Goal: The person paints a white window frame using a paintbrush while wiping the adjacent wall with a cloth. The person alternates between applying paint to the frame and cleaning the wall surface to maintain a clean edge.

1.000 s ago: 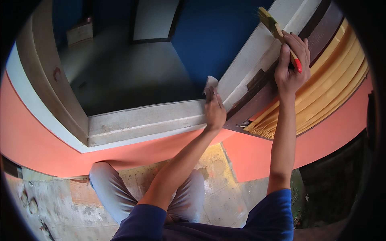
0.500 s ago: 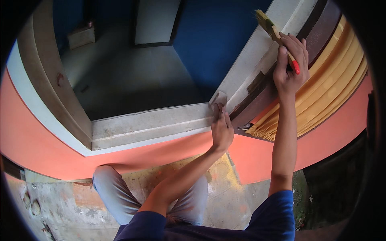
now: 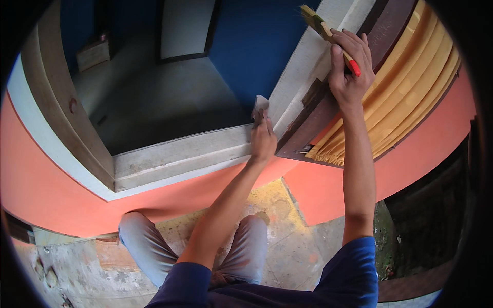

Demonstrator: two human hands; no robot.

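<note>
My right hand [image 3: 351,69] grips a paintbrush [image 3: 324,32] by its pale wooden handle, which ends in a red tip. The brush's light bristles point up and left, clear of my fingers, over the right side of the frame. My left hand [image 3: 263,141] is closed on a small, pale folded sheet that looks like sandpaper [image 3: 261,104]. It is at the lower right corner of the whitish window frame [image 3: 190,151], where sill and upright meet. Part of the sheet hides behind my fingers, and whether it touches the frame is unclear.
Right of the frame, a yellow curtain [image 3: 390,102] hangs behind a dark brown frame piece [image 3: 308,126]. A salmon-coloured wall [image 3: 200,179] runs below the sill. Through the opening are a dim room with a blue wall [image 3: 251,46] and a pale box [image 3: 93,55].
My left hand has moved with the sheet up and left relative to the frame corner. My right hand still holds the brush. The whole view has shifted slightly.
</note>
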